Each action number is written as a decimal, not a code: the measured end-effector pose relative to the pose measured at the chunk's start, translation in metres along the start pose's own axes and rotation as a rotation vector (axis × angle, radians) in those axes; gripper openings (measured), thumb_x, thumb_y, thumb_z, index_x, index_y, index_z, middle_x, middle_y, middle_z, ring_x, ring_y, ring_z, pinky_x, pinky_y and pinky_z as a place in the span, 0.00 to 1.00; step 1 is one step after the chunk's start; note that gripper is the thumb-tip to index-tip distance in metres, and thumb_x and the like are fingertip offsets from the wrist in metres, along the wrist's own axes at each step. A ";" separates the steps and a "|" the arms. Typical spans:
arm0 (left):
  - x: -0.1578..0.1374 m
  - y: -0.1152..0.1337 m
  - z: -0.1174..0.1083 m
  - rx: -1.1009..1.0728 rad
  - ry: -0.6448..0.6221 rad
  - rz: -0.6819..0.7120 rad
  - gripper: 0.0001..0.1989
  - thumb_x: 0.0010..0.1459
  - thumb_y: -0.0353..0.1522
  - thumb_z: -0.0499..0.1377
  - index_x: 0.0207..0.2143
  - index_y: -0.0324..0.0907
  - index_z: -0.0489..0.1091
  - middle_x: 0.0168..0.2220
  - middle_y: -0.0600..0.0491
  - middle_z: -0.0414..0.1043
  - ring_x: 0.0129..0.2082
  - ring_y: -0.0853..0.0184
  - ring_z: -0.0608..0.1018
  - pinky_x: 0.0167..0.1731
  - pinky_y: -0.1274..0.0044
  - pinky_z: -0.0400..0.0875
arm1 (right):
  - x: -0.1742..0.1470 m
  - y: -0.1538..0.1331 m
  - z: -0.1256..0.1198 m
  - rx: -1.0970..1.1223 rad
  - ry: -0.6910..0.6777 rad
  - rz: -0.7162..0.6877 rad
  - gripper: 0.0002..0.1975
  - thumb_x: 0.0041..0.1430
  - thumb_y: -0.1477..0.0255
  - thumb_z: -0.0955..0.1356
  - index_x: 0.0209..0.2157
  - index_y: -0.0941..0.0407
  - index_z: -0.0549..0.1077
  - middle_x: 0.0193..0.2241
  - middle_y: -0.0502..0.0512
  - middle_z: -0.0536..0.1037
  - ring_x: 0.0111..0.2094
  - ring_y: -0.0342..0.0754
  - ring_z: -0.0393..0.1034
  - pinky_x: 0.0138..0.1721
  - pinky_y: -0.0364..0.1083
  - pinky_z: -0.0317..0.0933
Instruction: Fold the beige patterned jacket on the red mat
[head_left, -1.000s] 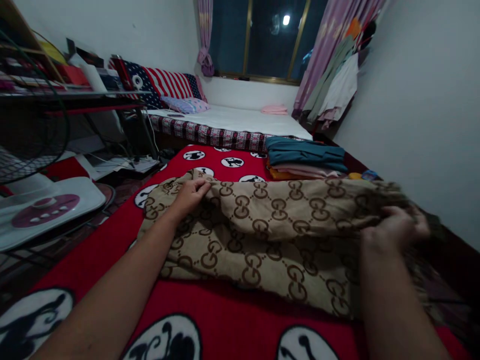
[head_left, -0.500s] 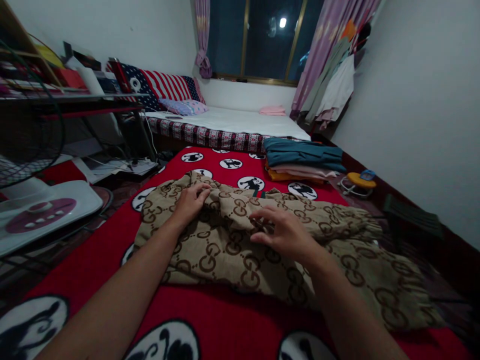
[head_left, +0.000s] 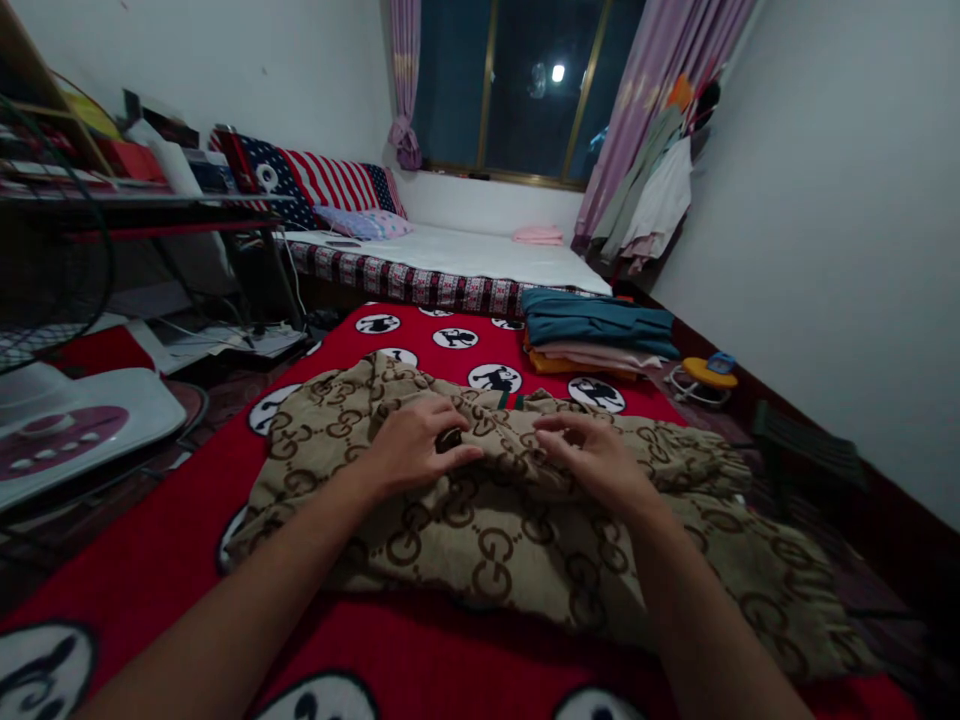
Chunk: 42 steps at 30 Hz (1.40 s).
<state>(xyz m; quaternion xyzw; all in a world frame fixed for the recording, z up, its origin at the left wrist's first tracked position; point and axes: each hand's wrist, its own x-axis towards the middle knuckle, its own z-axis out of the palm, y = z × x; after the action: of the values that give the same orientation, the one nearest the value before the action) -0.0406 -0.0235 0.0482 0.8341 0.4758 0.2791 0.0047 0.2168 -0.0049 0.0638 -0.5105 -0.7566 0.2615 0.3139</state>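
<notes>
A tan garment (head_left: 525, 545) with a brown interlocking-G print and gathered cuffs lies rumpled across the red blanket. A small green and red stripe shows at its far edge. My left hand (head_left: 420, 440) rests on the middle of the cloth, its thumb and fingers apart and curved around a gap. To its right, my right hand (head_left: 596, 460) touches the same raised fold, with thumb and fingertips drawn close together on the fabric.
The red blanket (head_left: 150, 570) has white circles with dark figures. Folded clothes (head_left: 596, 325) are stacked at its far right. Beyond stands a bed (head_left: 480, 245). A cluttered desk (head_left: 150, 200) is on the left, a yellow-topped stool (head_left: 705, 374) on the right.
My left hand has moved right and slightly nearer to me, towards my right hand. The right hand has shifted a little rightwards, its fingertips closer together. The view has tilted slightly.
</notes>
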 end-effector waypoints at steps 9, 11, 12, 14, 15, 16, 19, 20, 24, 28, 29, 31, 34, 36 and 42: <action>0.001 0.001 0.005 0.084 0.003 0.013 0.15 0.50 0.23 0.54 0.40 0.44 0.74 0.41 0.50 0.74 0.43 0.61 0.76 0.39 0.72 0.69 | 0.013 0.067 0.006 -0.523 0.130 0.046 0.14 0.54 0.71 0.67 0.43 0.54 0.76 0.42 0.57 0.79 0.42 0.54 0.72 0.40 0.49 0.63; 0.001 0.003 0.000 0.054 0.004 0.029 0.15 0.50 0.23 0.54 0.38 0.43 0.75 0.40 0.50 0.74 0.43 0.61 0.75 0.40 0.73 0.69 | 0.014 0.068 0.007 -0.479 0.260 -0.006 0.09 0.56 0.73 0.64 0.35 0.55 0.77 0.38 0.57 0.79 0.40 0.54 0.72 0.41 0.49 0.63; 0.002 0.004 -0.003 0.034 -0.038 0.033 0.15 0.49 0.23 0.54 0.37 0.44 0.75 0.39 0.51 0.74 0.41 0.62 0.76 0.40 0.73 0.69 | 0.014 0.067 0.006 -0.450 0.357 -0.037 0.10 0.56 0.73 0.63 0.34 0.56 0.76 0.37 0.58 0.79 0.40 0.53 0.72 0.42 0.49 0.63; 0.002 0.001 -0.010 -0.024 -0.170 0.028 0.17 0.46 0.23 0.55 0.37 0.44 0.77 0.38 0.52 0.76 0.38 0.63 0.76 0.38 0.75 0.69 | 0.015 0.062 0.004 -0.425 0.534 -0.081 0.11 0.56 0.74 0.62 0.36 0.57 0.76 0.38 0.59 0.77 0.41 0.54 0.71 0.43 0.50 0.62; 0.002 -0.003 -0.013 -0.058 -0.231 0.008 0.17 0.46 0.23 0.55 0.36 0.44 0.77 0.36 0.52 0.76 0.36 0.64 0.76 0.37 0.76 0.69 | 0.014 0.058 0.002 -0.432 0.590 -0.093 0.12 0.55 0.75 0.62 0.38 0.57 0.75 0.39 0.60 0.76 0.42 0.55 0.71 0.43 0.51 0.62; 0.002 -0.008 -0.017 -0.089 -0.271 -0.027 0.17 0.45 0.23 0.55 0.35 0.44 0.78 0.35 0.53 0.77 0.34 0.65 0.77 0.36 0.76 0.69 | 0.013 0.052 0.000 -0.442 0.618 -0.103 0.13 0.55 0.76 0.62 0.39 0.57 0.75 0.41 0.61 0.75 0.43 0.55 0.70 0.43 0.51 0.62; 0.002 -0.031 -0.026 -0.112 -0.207 -0.192 0.15 0.48 0.25 0.54 0.33 0.43 0.79 0.32 0.53 0.78 0.32 0.65 0.77 0.34 0.77 0.70 | 0.006 0.025 -0.002 -0.366 0.547 -0.180 0.12 0.55 0.75 0.65 0.42 0.56 0.74 0.41 0.59 0.75 0.41 0.53 0.70 0.42 0.50 0.62; 0.002 -0.039 -0.029 -0.092 -0.142 -0.248 0.14 0.49 0.27 0.54 0.34 0.42 0.79 0.33 0.52 0.78 0.33 0.65 0.77 0.34 0.76 0.70 | 0.003 0.014 -0.001 -0.290 0.458 -0.232 0.11 0.56 0.74 0.66 0.41 0.55 0.74 0.39 0.57 0.76 0.39 0.52 0.71 0.41 0.49 0.63; -0.002 -0.068 -0.030 0.000 0.044 -0.347 0.18 0.49 0.37 0.61 0.43 0.41 0.77 0.42 0.47 0.77 0.39 0.59 0.77 0.39 0.72 0.70 | -0.012 -0.026 0.016 -0.124 -0.010 -0.472 0.08 0.54 0.73 0.71 0.39 0.53 0.75 0.38 0.53 0.76 0.40 0.48 0.70 0.42 0.46 0.63; -0.004 -0.078 -0.020 -0.055 -0.006 -0.450 0.18 0.47 0.41 0.63 0.38 0.40 0.78 0.39 0.47 0.78 0.39 0.56 0.77 0.38 0.72 0.69 | -0.019 -0.039 0.040 -0.375 -0.130 -0.536 0.11 0.50 0.79 0.73 0.36 0.53 0.77 0.38 0.54 0.76 0.43 0.51 0.68 0.43 0.48 0.60; -0.004 -0.079 -0.017 -0.095 0.002 -0.477 0.16 0.48 0.40 0.61 0.35 0.40 0.78 0.36 0.48 0.79 0.37 0.58 0.77 0.36 0.72 0.69 | -0.018 -0.038 0.043 -0.412 -0.123 -0.518 0.08 0.51 0.80 0.71 0.33 0.54 0.77 0.36 0.54 0.76 0.41 0.50 0.68 0.41 0.48 0.60; -0.003 -0.083 -0.010 -0.181 0.081 -0.512 0.14 0.51 0.39 0.57 0.32 0.39 0.77 0.30 0.50 0.78 0.32 0.61 0.77 0.33 0.74 0.68 | -0.016 -0.034 0.043 -0.395 -0.054 -0.482 0.06 0.55 0.81 0.69 0.29 0.55 0.76 0.32 0.53 0.75 0.38 0.48 0.68 0.39 0.46 0.59; -0.003 -0.090 -0.001 -0.249 0.214 -0.538 0.14 0.52 0.39 0.55 0.32 0.39 0.76 0.27 0.52 0.76 0.28 0.64 0.75 0.29 0.77 0.65 | -0.014 -0.027 0.033 -0.231 0.036 -0.416 0.06 0.57 0.79 0.68 0.30 0.55 0.76 0.32 0.53 0.76 0.37 0.46 0.69 0.39 0.44 0.59; -0.005 -0.092 0.001 -0.220 0.193 -0.537 0.14 0.51 0.39 0.55 0.31 0.40 0.76 0.26 0.53 0.76 0.28 0.65 0.74 0.29 0.77 0.65 | -0.014 -0.023 0.029 -0.180 -0.079 -0.329 0.04 0.55 0.76 0.69 0.30 0.54 0.77 0.30 0.51 0.77 0.34 0.45 0.70 0.35 0.43 0.58; -0.008 -0.086 -0.004 -0.050 0.126 -0.579 0.20 0.58 0.43 0.50 0.33 0.42 0.78 0.32 0.50 0.79 0.35 0.61 0.77 0.34 0.75 0.66 | -0.008 -0.014 0.023 -0.134 -0.010 -0.140 0.13 0.60 0.63 0.64 0.40 0.53 0.78 0.23 0.50 0.76 0.25 0.45 0.68 0.28 0.43 0.57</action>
<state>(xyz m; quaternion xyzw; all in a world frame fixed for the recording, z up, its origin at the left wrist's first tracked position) -0.1140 0.0162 0.0238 0.6444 0.6862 0.3289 0.0751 0.1936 -0.0189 0.0566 -0.4750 -0.8078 0.1902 0.2928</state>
